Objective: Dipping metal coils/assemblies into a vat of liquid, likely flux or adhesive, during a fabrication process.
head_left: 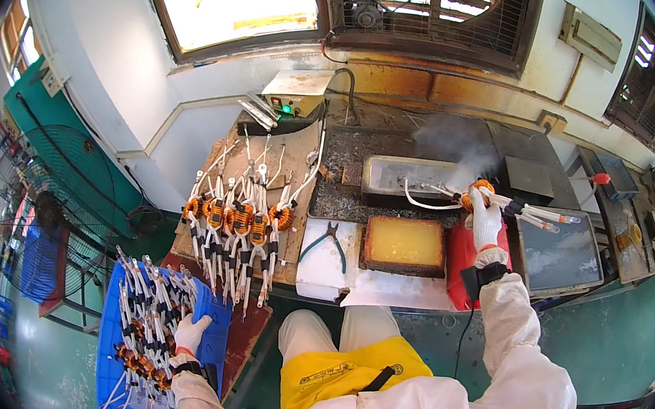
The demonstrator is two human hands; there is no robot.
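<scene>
My right hand (486,223), in a white glove, is closed on an orange copper toroid coil (480,194) with white wire leads. Some of its leads reach left over the metal solder pot (411,175), where smoke rises; whether the tips are in the solder is hard to make out. Other leads with bare lugs stick out to the right. My left hand (190,333), also gloved, rests at the blue bin (215,329) with thumb and fingers apart, against a heap of similar coils (148,321). Its fingertips are partly lost among the white leads.
Several more coils (238,219) lie on a board at the left of the bench. Pliers (328,245) and a yellow block in a tray (404,244) sit before the pot. A red container (461,268) stands under my right hand. A wire-guard fan (52,213) is at far left.
</scene>
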